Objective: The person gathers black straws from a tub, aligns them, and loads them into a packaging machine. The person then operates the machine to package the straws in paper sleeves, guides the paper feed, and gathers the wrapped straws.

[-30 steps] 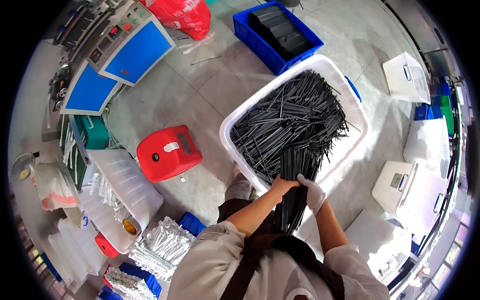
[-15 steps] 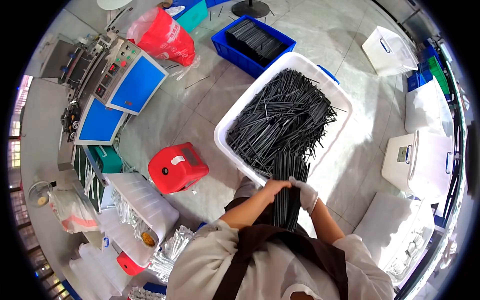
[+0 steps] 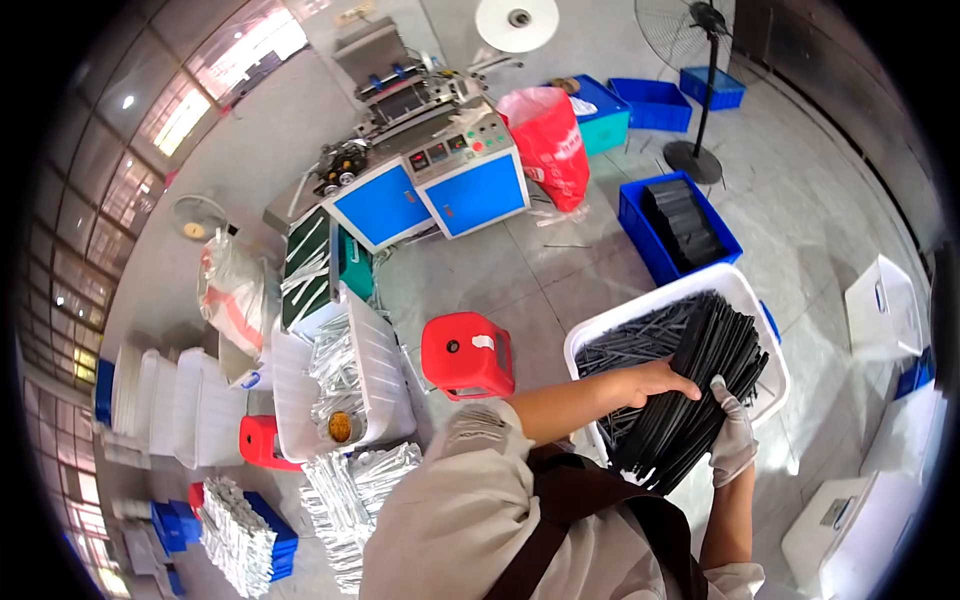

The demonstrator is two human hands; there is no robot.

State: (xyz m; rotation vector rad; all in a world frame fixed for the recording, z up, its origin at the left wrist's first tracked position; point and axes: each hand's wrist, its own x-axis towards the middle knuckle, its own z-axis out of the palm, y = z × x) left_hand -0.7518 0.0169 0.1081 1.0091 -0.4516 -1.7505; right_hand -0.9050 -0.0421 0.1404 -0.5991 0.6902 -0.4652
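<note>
A thick bundle of thin black sticks (image 3: 690,405) lies slanted between my hands, over the near side of a white plastic bin (image 3: 582,338). More loose black sticks (image 3: 625,345) fill the bin beneath. My left hand (image 3: 655,383), bare, grips the bundle's left side with its thumb across the top. My right hand (image 3: 733,440), in a whitish glove, is closed around the right side. The fingers under the bundle are hidden.
A blue crate (image 3: 652,250) with black sticks stands beyond the bin. Left of it are a red stool (image 3: 467,352) and a blue-panelled machine (image 3: 480,195). A white tub (image 3: 385,375) with silvery strips stands further left. A fan's base (image 3: 693,162) is at the back.
My view has swung to the left, so the bin appears further right and lower. The bundle went from nearly lengthwise to slanted, and both hands still hold it.
</note>
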